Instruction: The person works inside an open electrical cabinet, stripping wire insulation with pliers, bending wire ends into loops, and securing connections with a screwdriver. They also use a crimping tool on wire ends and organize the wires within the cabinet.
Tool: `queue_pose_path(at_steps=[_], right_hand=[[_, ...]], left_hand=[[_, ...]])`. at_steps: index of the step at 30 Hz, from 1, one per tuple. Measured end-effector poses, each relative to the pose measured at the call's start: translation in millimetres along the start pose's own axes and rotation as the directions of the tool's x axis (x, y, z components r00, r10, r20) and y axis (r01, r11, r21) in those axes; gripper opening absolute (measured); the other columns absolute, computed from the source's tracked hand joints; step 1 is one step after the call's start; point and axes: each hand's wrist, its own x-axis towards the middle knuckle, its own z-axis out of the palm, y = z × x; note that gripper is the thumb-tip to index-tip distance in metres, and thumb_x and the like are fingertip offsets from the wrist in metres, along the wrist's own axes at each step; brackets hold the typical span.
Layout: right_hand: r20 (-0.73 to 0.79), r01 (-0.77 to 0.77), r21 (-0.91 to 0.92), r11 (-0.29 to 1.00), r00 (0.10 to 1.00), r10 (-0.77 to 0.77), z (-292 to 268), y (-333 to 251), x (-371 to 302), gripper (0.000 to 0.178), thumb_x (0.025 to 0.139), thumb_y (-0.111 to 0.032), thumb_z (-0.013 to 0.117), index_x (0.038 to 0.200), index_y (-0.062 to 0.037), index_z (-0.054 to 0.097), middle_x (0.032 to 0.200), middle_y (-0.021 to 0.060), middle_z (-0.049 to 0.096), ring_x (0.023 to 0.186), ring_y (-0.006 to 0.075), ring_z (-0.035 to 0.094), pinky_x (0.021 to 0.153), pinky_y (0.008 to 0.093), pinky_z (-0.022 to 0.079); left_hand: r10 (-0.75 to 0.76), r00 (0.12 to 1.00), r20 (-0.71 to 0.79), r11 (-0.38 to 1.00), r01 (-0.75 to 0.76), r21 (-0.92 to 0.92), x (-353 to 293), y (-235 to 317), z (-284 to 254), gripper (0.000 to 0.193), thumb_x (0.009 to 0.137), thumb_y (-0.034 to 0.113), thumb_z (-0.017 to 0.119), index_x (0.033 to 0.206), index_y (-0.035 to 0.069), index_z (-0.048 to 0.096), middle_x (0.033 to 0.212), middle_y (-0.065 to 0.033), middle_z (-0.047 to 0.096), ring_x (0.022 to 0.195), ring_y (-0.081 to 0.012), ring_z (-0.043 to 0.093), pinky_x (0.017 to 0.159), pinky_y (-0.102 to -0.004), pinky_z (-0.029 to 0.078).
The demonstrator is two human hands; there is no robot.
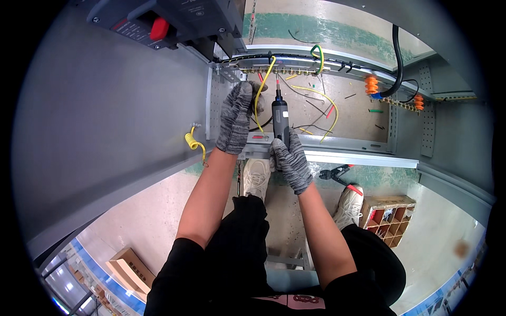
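Both forearms run in from below, and the left hand [235, 116] is the farther one, over the left corner of the cabinet frame [337, 156], wrist straight, gloved fingers bent inward near the terminal bar [303, 71] on the frame's far edge. A yellow wire [256, 100] loops right past those fingers; whether they pinch it, I cannot tell! Over to the right hand [293, 164], lower and closer to the body, angled up and leftward across the frame's near edge: gloved fingers wrap the lower end of a dark power screwdriver [280, 118]. And that driver points straight away from the body, above the frame's opening, left of its middle, its red-banded bit up at the terminal bar, contact too small to judge. Now the surroundings: the yellow wire stands between the left fingers and the driver, while the near rail spans the space in front of the shoes. At upper left a breaker with a red handle [159, 28] juts over the frame's far left corner. Orange insulators [371, 84] and a thick black cable [399, 63] crowd the far right corner. Wire scraps litter the floor [356, 124] inside, and outside the near edge lie a red-handled hand tool [333, 173] and a compartmented box [389, 220] beside the right shoe [348, 207].
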Motion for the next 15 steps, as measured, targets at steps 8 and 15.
queue_pose_path(at_steps=[8, 15], right_hand=[[-0.020, 0.055, 0.032, 0.998, 0.998, -0.054, 4, 5, 4, 0.027, 0.092, -0.021, 0.056, 0.112, -0.0057, 0.046, 0.071, 0.0008, 0.054, 0.053, 0.0073, 0.052, 0.046, 0.0221, 0.043], [0.041, 0.033, 0.226, 0.974, 0.998, -0.044, 10, 16, 10, 0.029, 0.091, -0.017, 0.056, 0.114, -0.0053, 0.043, 0.073, 0.0037, 0.055, 0.053, 0.0113, 0.055, 0.046, 0.0243, 0.047]], left_hand=[[-0.257, 0.966, -0.004, 0.966, 0.257, -0.012, 4, -6, 0, 0.021, 0.090, 0.022, 0.060, 0.105, 0.007, 0.062, 0.076, 0.0006, 0.059, 0.061, -0.0046, 0.052, 0.048, -0.0186, 0.040], [-0.434, 0.892, 0.129, 0.900, 0.424, 0.101, 9, -39, -6, 0.042, 0.083, 0.032, 0.069, 0.114, 0.007, 0.057, 0.095, -0.0029, 0.063, 0.082, -0.0122, 0.060, 0.071, -0.0263, 0.052]])
